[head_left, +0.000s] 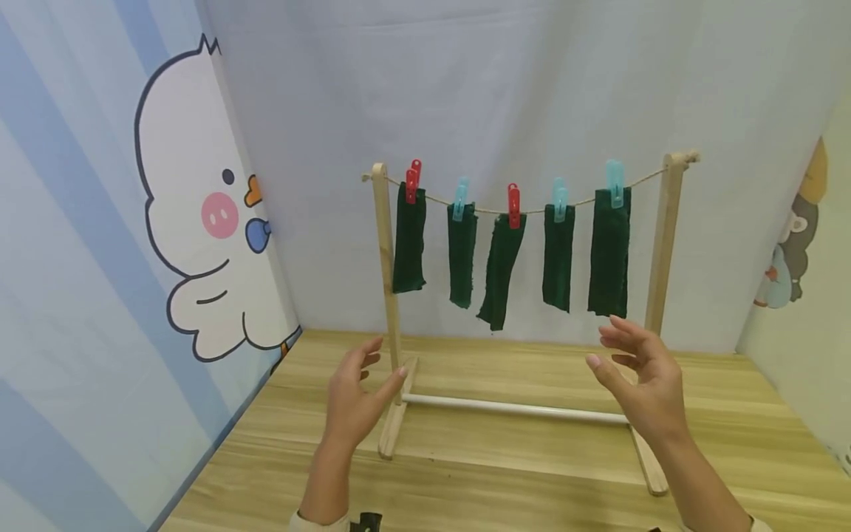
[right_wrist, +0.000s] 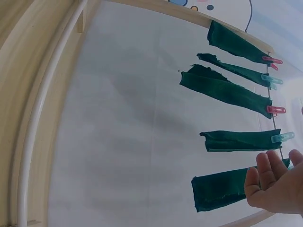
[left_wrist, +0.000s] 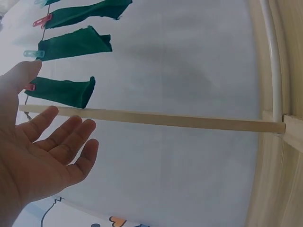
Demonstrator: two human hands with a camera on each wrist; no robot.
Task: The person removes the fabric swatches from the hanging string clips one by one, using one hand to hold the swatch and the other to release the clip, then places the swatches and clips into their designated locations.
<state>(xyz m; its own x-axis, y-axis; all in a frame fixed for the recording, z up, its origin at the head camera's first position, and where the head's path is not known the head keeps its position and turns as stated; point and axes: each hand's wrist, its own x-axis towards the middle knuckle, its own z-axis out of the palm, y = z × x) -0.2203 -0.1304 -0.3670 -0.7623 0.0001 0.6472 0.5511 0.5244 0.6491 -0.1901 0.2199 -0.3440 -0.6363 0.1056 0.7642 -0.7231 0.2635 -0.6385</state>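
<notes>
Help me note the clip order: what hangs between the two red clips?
The head view shows one light-blue clip there, holding a dark green strip.

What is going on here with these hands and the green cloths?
A person's left hand and right hand are in front of a wooden rack, holding nothing. Five green cloths hang in a row on its string, pinned by two red pegs and three light blue pegs.

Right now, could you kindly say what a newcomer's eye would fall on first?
Probably the five dark green cloth strips, clipped along a string between wooden posts. The big cartoon bird at the head view's left may come next. Lower down, the left hand and right hand are apart, empty.
</notes>
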